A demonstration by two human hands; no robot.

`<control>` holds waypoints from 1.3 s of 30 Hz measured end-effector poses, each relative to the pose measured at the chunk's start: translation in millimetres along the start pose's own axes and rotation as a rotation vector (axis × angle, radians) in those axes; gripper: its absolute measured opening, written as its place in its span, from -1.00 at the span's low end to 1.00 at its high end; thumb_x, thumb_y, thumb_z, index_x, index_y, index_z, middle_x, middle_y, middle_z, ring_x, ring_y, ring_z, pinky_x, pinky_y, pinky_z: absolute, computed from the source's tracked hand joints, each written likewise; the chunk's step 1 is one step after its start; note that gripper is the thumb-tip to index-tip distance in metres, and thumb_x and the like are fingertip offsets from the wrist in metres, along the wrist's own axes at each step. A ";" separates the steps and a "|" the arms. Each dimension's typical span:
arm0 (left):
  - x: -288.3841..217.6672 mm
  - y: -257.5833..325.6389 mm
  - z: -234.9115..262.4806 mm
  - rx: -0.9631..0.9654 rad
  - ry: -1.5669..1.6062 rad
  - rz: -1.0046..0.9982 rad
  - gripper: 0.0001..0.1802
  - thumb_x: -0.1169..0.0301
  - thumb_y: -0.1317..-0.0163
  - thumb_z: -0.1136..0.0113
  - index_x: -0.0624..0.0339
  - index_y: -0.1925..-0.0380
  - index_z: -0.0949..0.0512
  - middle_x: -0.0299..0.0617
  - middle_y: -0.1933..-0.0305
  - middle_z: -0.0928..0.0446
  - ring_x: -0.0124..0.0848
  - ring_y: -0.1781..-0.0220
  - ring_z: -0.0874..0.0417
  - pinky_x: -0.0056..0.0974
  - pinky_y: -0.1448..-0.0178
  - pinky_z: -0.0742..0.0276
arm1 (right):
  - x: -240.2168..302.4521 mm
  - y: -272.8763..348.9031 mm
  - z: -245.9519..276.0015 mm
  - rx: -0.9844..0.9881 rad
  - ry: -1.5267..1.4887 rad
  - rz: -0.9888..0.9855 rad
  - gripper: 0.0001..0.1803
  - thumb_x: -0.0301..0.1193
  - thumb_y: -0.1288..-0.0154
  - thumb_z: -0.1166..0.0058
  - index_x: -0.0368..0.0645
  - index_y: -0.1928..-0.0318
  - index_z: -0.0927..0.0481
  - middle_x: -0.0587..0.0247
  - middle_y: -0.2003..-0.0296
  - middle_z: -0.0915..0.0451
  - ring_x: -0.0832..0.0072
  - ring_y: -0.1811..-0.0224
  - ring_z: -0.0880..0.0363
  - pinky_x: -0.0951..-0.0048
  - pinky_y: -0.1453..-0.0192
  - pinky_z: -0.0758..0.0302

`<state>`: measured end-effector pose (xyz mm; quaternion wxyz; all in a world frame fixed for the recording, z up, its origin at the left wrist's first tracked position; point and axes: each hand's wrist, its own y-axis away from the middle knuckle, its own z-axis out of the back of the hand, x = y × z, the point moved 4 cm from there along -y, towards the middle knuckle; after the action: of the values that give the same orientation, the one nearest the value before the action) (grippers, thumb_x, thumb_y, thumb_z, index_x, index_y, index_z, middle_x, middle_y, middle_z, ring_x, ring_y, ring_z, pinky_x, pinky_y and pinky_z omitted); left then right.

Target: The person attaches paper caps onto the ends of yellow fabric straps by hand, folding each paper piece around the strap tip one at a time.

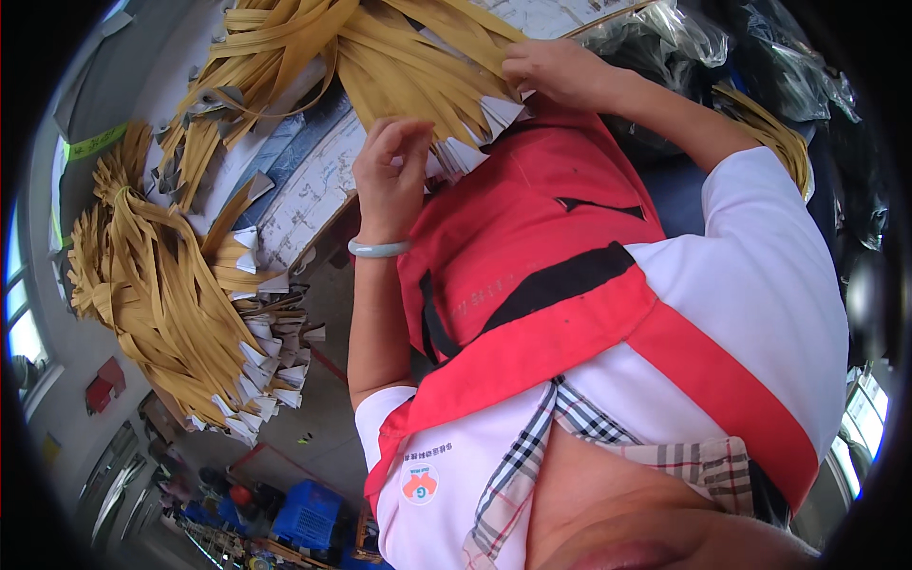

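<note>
A fan of flat yellow-tan fabric strips (408, 81) lies over the near edge of the table, its white ends (502, 116) pointing toward my red apron. At the right border of the fan, my right hand (556, 72) is closed, with its fingertips pinched on a yellow strip. My left hand (391, 171), with a pale bangle at its wrist, is raised beside the fan's left border. Its fingers are curled toward the thumb near the white ends, and what they hold, if anything, is hidden.
A thick tied bundle of yellow strips (161, 275) with white ends hangs off the table (313, 176) at the left. Clear plastic bags (665, 43) are heaped at the upper right, near more strips (774, 133). A blue crate (309, 513) stands on the floor.
</note>
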<state>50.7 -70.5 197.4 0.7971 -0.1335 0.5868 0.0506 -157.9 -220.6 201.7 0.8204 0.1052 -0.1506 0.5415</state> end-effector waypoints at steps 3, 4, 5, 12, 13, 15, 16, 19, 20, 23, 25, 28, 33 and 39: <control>-12.9 -3.3 -16.3 0.067 0.003 -0.061 -0.84 0.61 -0.22 -0.24 0.28 0.19 -0.64 -0.16 0.23 -0.59 -0.40 0.25 -0.64 -0.39 0.14 -0.53 | 26.0 -9.5 23.6 0.014 -0.364 0.073 -0.87 -0.44 -0.26 -0.13 -0.19 0.28 -0.47 0.18 0.31 -0.46 0.20 0.22 -0.52 0.26 0.12 -0.43; -16.5 -3.4 -20.4 0.074 0.050 -0.084 -0.82 0.62 -0.24 -0.24 0.31 0.15 -0.63 -0.19 0.17 -0.57 -0.45 0.17 -0.63 -0.41 0.07 -0.52 | 36.7 -12.2 30.1 0.021 -0.523 0.063 -0.87 -0.44 -0.27 -0.14 -0.19 0.29 -0.46 0.19 0.32 -0.45 0.21 0.23 -0.51 0.28 0.12 -0.43; -20.9 -5.2 -23.3 0.094 0.098 -0.110 -0.80 0.63 -0.26 -0.24 0.34 0.11 -0.62 -0.22 0.12 -0.56 -0.50 0.10 -0.62 -0.44 0.00 -0.52 | 41.6 -13.1 33.0 0.019 -0.681 0.041 -0.86 -0.44 -0.27 -0.14 -0.19 0.30 -0.45 0.20 0.33 -0.45 0.23 0.25 -0.51 0.31 0.11 -0.43; -1.0 -0.9 -14.1 0.059 0.085 0.007 -0.85 0.62 -0.20 -0.24 0.30 0.20 -0.64 -0.19 0.26 -0.57 -0.44 0.28 -0.61 -0.41 0.17 -0.50 | -3.9 -6.8 -6.6 0.006 0.087 0.061 -0.93 -0.48 -0.27 -0.09 -0.13 0.29 -0.46 0.22 0.24 -0.46 0.21 0.19 -0.57 0.24 0.18 -0.51; 4.0 3.8 -14.5 0.058 0.084 0.007 -0.85 0.62 -0.20 -0.24 0.30 0.20 -0.64 -0.19 0.26 -0.57 -0.44 0.28 -0.61 -0.41 0.17 -0.50 | -8.9 -4.7 -11.1 -0.005 0.254 0.096 -0.94 -0.50 -0.27 -0.07 -0.13 0.30 -0.45 0.21 0.25 -0.45 0.20 0.18 -0.58 0.24 0.18 -0.52; 11.1 7.6 -20.3 0.141 0.059 0.104 -0.87 0.62 -0.21 -0.23 0.30 0.23 -0.64 -0.21 0.31 -0.56 -0.45 0.32 -0.58 -0.43 0.21 -0.47 | -24.0 -3.7 -15.3 -0.019 0.243 0.125 -0.93 -0.50 -0.25 -0.08 -0.14 0.31 -0.45 0.19 0.25 -0.43 0.19 0.16 -0.57 0.24 0.18 -0.52; 11.6 8.5 -24.5 0.172 0.028 0.106 -0.87 0.61 -0.21 -0.23 0.28 0.23 -0.64 -0.22 0.30 -0.57 -0.46 0.32 -0.56 -0.43 0.22 -0.46 | -29.4 -1.7 -17.2 -0.030 0.231 0.159 -0.92 -0.51 -0.24 -0.10 -0.14 0.33 -0.45 0.18 0.25 -0.42 0.18 0.14 -0.56 0.25 0.17 -0.52; 6.5 12.5 -28.9 0.127 0.052 0.044 -0.86 0.60 -0.21 -0.24 0.29 0.21 -0.64 -0.21 0.29 -0.58 -0.46 0.31 -0.58 -0.41 0.19 -0.48 | 0.4 -16.9 11.0 0.244 -0.202 0.032 -0.87 -0.52 -0.22 -0.12 -0.18 0.38 -0.41 0.15 0.26 -0.41 0.21 0.13 -0.52 0.28 0.13 -0.49; 7.3 12.1 -30.4 0.124 0.132 0.073 -0.83 0.61 -0.18 -0.27 0.28 0.20 -0.64 -0.21 0.23 -0.60 -0.44 0.23 -0.60 -0.39 0.10 -0.50 | 11.7 -20.1 20.9 0.191 -0.365 0.155 -0.85 -0.49 -0.24 -0.15 -0.19 0.37 -0.41 0.23 0.29 -0.40 0.37 0.18 -0.49 0.38 0.13 -0.45; -23.4 3.6 -28.7 -0.056 0.292 -0.023 -0.78 0.64 -0.12 -0.32 0.28 0.20 -0.65 -0.18 0.16 -0.59 -0.40 0.13 -0.61 -0.36 0.02 -0.51 | 40.6 -31.1 35.0 0.111 -0.847 0.121 -0.86 -0.47 -0.28 -0.15 -0.21 0.32 -0.44 0.32 0.31 -0.38 0.54 0.22 -0.44 0.48 0.16 -0.39; -38.9 -4.7 -23.2 -0.079 0.282 -0.111 -0.77 0.65 -0.08 -0.35 0.28 0.22 -0.64 -0.16 0.14 -0.59 -0.39 0.11 -0.60 -0.35 0.00 -0.50 | 46.3 -37.9 32.1 0.079 -0.962 0.119 -0.88 -0.44 -0.34 -0.14 -0.20 0.26 -0.48 0.39 0.30 -0.38 0.64 0.22 -0.41 0.57 0.17 -0.37; -39.6 -7.8 -11.9 -0.081 0.260 -0.198 -0.78 0.67 -0.03 -0.38 0.29 0.28 -0.63 -0.15 0.13 -0.58 -0.39 0.09 -0.59 -0.34 -0.01 -0.49 | 53.2 -44.6 21.5 0.097 -1.162 0.091 -0.87 -0.42 -0.39 -0.12 -0.18 0.27 -0.48 0.41 0.26 -0.41 0.68 0.28 -0.42 0.62 0.19 -0.39; -27.5 -6.5 -0.3 -0.022 0.243 -0.164 -0.82 0.69 -0.04 -0.37 0.31 0.35 -0.61 -0.20 0.22 -0.59 -0.44 0.15 -0.58 -0.39 0.05 -0.48 | 58.1 -52.5 14.4 0.084 -1.079 0.152 -0.82 -0.35 -0.35 -0.19 -0.18 0.23 -0.51 0.42 0.34 -0.48 0.70 0.37 -0.46 0.63 0.27 -0.40; -20.3 -20.7 10.8 0.072 0.608 0.126 -0.92 0.62 -0.20 -0.31 0.31 0.29 -0.63 -0.28 0.27 -0.64 -0.55 0.20 -0.59 -0.45 0.06 -0.48 | 64.4 -74.0 26.1 0.323 -1.058 0.121 -0.80 -0.34 -0.28 -0.28 -0.18 0.23 -0.58 0.42 0.42 -0.57 0.70 0.41 -0.51 0.65 0.35 -0.44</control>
<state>59.4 -85.8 222.8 0.5844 -0.0775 0.8069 0.0368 -69.6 -203.2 248.6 0.5738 0.4782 -0.4630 0.4771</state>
